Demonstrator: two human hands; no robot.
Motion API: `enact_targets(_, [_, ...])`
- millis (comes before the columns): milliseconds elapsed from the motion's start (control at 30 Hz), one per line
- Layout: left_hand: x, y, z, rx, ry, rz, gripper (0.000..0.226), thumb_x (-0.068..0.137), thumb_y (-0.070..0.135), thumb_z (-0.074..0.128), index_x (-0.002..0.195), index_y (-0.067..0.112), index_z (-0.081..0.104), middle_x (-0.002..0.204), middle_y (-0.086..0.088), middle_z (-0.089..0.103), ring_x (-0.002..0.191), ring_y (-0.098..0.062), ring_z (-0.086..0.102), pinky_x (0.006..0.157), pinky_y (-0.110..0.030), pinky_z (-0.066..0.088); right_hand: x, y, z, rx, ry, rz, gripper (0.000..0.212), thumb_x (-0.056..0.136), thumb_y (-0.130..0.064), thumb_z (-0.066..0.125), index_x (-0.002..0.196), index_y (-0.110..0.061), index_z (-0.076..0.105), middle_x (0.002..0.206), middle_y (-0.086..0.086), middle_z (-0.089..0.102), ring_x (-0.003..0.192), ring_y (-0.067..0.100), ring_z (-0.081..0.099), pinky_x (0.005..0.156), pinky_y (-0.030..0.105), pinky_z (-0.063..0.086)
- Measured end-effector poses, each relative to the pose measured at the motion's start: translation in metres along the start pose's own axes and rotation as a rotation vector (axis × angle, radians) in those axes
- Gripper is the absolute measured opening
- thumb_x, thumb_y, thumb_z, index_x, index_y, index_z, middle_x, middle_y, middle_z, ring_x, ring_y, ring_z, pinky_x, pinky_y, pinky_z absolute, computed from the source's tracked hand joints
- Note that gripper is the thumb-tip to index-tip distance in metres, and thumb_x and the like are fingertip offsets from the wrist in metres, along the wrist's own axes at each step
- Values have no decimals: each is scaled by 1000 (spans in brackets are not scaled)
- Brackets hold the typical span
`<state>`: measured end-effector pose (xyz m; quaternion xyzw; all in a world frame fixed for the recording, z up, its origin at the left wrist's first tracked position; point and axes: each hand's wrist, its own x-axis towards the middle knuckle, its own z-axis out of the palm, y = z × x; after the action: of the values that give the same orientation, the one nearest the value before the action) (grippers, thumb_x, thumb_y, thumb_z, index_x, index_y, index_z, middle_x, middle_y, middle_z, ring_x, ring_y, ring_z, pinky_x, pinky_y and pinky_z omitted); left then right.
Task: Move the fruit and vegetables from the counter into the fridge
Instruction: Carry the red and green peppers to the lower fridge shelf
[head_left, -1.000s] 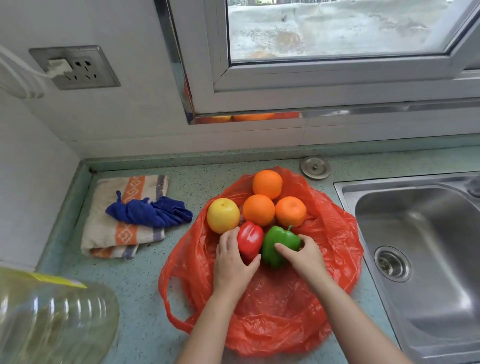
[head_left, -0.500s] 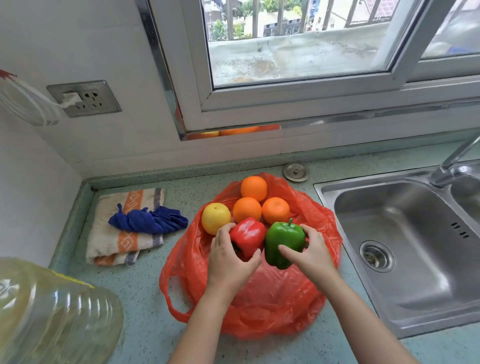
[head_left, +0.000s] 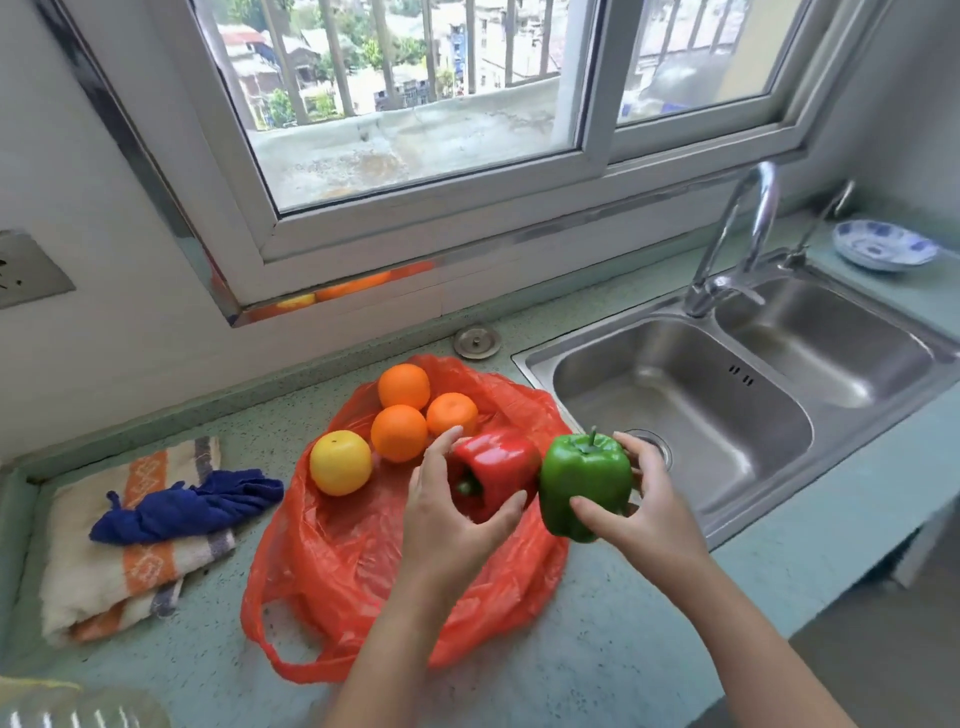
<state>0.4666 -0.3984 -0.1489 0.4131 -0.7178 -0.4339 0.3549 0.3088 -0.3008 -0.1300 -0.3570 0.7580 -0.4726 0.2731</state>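
Note:
My left hand (head_left: 449, 519) grips a red bell pepper (head_left: 496, 470), lifted above the red plastic bag (head_left: 337, 551) on the counter. My right hand (head_left: 641, 512) holds a green bell pepper (head_left: 584, 486) upright, to the right of the red one, over the bag's right edge. Three oranges (head_left: 399, 432) and a yellow round fruit (head_left: 340, 462) lie on the bag's far part. No fridge is in view.
A double steel sink (head_left: 691, 415) with a tap (head_left: 737, 244) lies to the right. A folded striped towel (head_left: 124, 566) with a blue cloth (head_left: 187, 506) sits left. A sink plug (head_left: 477, 341) lies by the wall, a blue-patterned dish (head_left: 883, 244) far right, a clear bottle (head_left: 78, 712) bottom left.
Both hands have lifted the peppers off the bag and carried them up and to the right. The view has swung right and upward.

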Motion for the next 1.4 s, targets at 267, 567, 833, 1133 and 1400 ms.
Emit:
enact_targets(267, [-17, 29, 60, -195, -257, 65, 76, 52, 50, 78, 120, 40, 45, 118, 4, 54, 106, -10, 56, 90, -35, 49, -63, 27, -57, 72, 238, 101, 68, 69, -17, 78, 118, -40, 36, 128, -2, 46, 111, 11, 50, 80, 19, 47])
enact_targets(567, [-54, 98, 145, -298, -568, 115, 69, 51, 43, 77, 112, 34, 47, 110, 7, 58, 92, -2, 61, 77, -18, 49, -130, 53, -137, 83, 577, 141, 70, 56, -33, 73, 116, -38, 37, 127, -3, 46, 112, 12, 49, 90, 26, 43])
enact_targets(833, [-136, 179, 255, -327, -820, 230, 75, 64, -7, 78, 124, 17, 39, 106, 13, 53, 87, 15, 56, 68, -6, 43, -210, 105, -252, 111, 788, 173, 70, 69, -15, 77, 125, -33, 39, 125, -7, 49, 105, 6, 52, 80, 10, 43])
enact_targets(1133, [-285, 268, 398, -252, -1153, 395, 91, 66, 15, 81, 135, 32, 23, 115, 18, 48, 98, 19, 48, 75, -1, 38, -361, 168, -392, 82, 1151, 294, 72, 71, -13, 76, 132, -22, 39, 129, -2, 46, 101, 7, 47, 65, -1, 38])
enact_targets(1400, [-410, 312, 486, -266, -1435, 457, 76, 65, 12, 81, 125, 19, 35, 109, 14, 52, 91, 7, 56, 70, -8, 44, -484, 213, -439, 158, 1459, 403, 67, 68, -14, 78, 123, -29, 42, 126, -4, 49, 103, -1, 51, 69, 12, 47])
